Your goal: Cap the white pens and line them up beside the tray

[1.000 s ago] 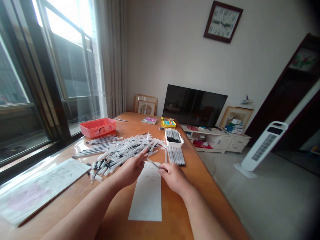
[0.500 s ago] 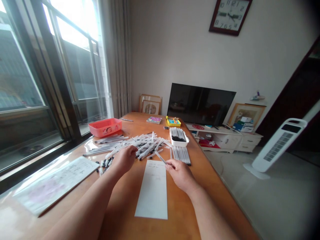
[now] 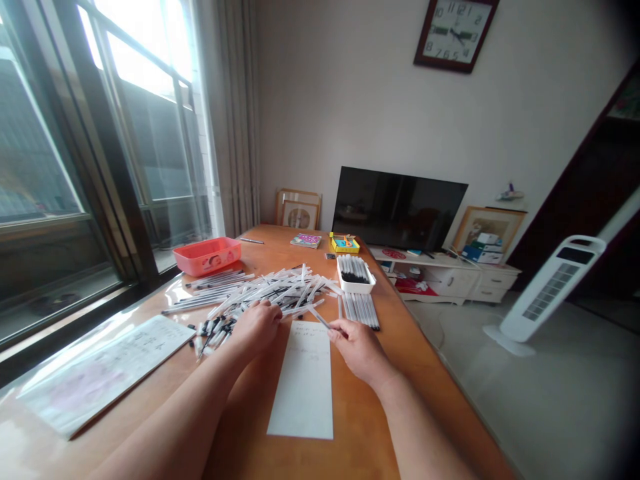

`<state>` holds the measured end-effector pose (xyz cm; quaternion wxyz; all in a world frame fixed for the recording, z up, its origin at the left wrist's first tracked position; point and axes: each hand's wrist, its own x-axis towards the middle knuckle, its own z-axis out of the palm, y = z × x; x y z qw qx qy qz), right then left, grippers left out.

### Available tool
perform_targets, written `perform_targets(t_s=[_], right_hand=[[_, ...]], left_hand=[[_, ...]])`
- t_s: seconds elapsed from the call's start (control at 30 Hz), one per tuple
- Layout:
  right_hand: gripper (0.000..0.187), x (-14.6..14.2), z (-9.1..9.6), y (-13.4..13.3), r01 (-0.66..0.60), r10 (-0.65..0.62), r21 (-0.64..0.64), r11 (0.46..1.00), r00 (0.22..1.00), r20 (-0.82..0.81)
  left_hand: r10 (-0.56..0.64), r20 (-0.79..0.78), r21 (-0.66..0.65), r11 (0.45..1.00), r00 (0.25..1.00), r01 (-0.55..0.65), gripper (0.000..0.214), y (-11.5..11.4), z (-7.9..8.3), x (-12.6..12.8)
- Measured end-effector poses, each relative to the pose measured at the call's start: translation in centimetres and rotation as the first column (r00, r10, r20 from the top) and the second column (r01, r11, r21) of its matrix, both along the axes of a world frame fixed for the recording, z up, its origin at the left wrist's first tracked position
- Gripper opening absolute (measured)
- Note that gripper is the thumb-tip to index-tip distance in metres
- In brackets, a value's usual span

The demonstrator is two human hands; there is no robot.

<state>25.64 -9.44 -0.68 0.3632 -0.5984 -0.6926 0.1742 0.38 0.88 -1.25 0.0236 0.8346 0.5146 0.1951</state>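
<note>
My right hand point(image 3: 357, 345) pinches a slim clear pen barrel point(image 3: 319, 317) that points up and left, over the top right corner of a long white paper strip point(image 3: 303, 393) with faint handwriting. My left hand point(image 3: 257, 325) is at the near edge of a loose pile of clear and white pen barrels point(image 3: 280, 288). Its fingers curl downward, and what is between them is hidden. One barrel lies close by its fingertips. Just left of that hand is a heap of black and white pen caps point(image 3: 213, 332).
A white tub point(image 3: 371, 288) of black-tipped pens stands right of the pile, with a row of barrels point(image 3: 361, 310) before it. A red plastic basket point(image 3: 207, 258) sits back left. A notebook point(image 3: 107, 373) lies at left. Farther back are a booklet point(image 3: 306, 241) and a yellow box point(image 3: 345, 244).
My left hand has moved down and slightly right, to the pile's near edge, uncovering more of the caps. The right hand keeps its barrel in nearly the same place.
</note>
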Motion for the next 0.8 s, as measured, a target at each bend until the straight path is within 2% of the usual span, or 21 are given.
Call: perform_targets(t_s=[0.33, 0.4, 0.47, 0.53, 0.63, 0.7, 0.8], right_hand=[[0.027, -0.2, 0.1, -0.2, -0.008, 0.008, -0.012, 1.000, 1.000, -0.020], [0.027, -0.3, 0.1, -0.2, -0.012, 0.012, -0.013, 1.000, 1.000, -0.025], [0.027, -0.4, 0.2, -0.3, -0.015, 0.014, -0.014, 1.000, 0.999, -0.029], [0.027, -0.6, 0.2, -0.4, -0.015, 0.014, -0.020, 1.000, 0.999, -0.029], [0.028, -0.9, 0.4, -0.5, -0.024, 0.023, -0.040, 0.999, 0.999, -0.028], [0.028, -1.1, 0.5, -0.6, -0.038, 0.037, -0.049, 0.998, 0.999, -0.027], [0.028, -1.2, 0.7, -0.8, -0.043, 0.042, -0.046, 0.998, 0.999, -0.019]], left_hand=[[-0.020, 0.014, -0.053, 0.998, 1.000, 0.021, 0.015, -0.1, -0.2, 0.1], [-0.029, 0.077, -0.037, 0.999, 0.997, 0.032, 0.016, 0.0, -0.3, 0.1], [-0.028, 0.233, -0.039, 0.999, 0.972, 0.038, 0.014, 0.1, -0.1, 0.3], [0.002, 0.484, -0.124, 0.990, 0.875, 0.067, 0.008, -0.1, 0.3, 0.6], [0.115, 0.804, -0.320, 0.910, 0.584, 0.262, 0.021, -0.7, 1.4, 0.9], [0.181, 0.879, -0.368, 0.845, 0.440, 0.387, 0.030, -1.4, 2.1, 1.0], [0.237, 0.906, -0.391, 0.787, 0.351, 0.477, 0.032, -2.2, 3.0, 1.1]])
